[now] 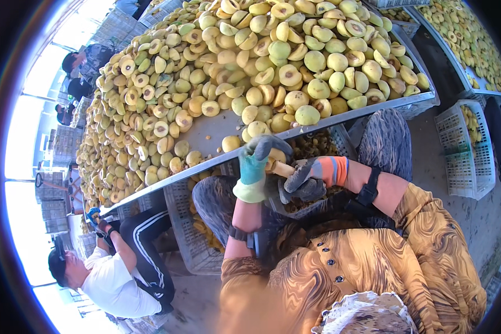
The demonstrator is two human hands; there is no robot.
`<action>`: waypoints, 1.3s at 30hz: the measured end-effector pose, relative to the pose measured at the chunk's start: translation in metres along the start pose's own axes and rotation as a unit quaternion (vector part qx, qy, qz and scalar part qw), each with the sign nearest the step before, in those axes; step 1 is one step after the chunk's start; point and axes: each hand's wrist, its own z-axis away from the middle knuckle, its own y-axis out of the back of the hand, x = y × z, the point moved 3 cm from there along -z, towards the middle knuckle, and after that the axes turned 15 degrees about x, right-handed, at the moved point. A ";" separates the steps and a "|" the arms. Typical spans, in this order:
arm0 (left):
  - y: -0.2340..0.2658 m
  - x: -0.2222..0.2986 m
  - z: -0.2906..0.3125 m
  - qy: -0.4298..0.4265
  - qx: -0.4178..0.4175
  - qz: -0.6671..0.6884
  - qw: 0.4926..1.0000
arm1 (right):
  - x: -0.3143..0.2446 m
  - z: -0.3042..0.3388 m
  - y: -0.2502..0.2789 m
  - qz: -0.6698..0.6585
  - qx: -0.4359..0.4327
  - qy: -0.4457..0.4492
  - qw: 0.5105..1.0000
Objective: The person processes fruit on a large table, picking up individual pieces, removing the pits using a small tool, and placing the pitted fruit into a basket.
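Just below the metal edge of a sorting table [206, 127], my two gloved hands meet. My left hand [259, 158], in a green and grey glove, is closed round a yellow peach half [270, 163], mostly hidden by the fingers. My right hand [306, 179], in a dark grey glove with an orange cuff, grips a tool with a pale wooden handle [283, 168]. The tool's end reaches toward the fruit, and its working tip is hidden. Heaped on the table are many yellow-green peach halves [289, 75], several showing reddish-brown hollows.
Under the table edge stands a crate with brown scraps [313, 146]. A white plastic crate [192, 239] stands left of my knees, another [467, 153] to the right. A co-worker in a white shirt [117, 286] sits at left. A second fruit-filled table [476, 50] is far right.
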 end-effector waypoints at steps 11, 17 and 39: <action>0.107 0.111 0.055 -0.342 0.218 -0.475 0.781 | -0.008 0.020 0.027 0.349 0.269 0.205 0.874; 0.125 0.145 0.036 -0.312 0.228 -0.815 0.433 | -0.009 -0.001 0.021 0.452 0.335 0.224 0.796; 0.045 0.038 -0.049 0.082 0.108 0.037 0.990 | -0.039 0.000 0.014 0.394 0.406 0.402 0.720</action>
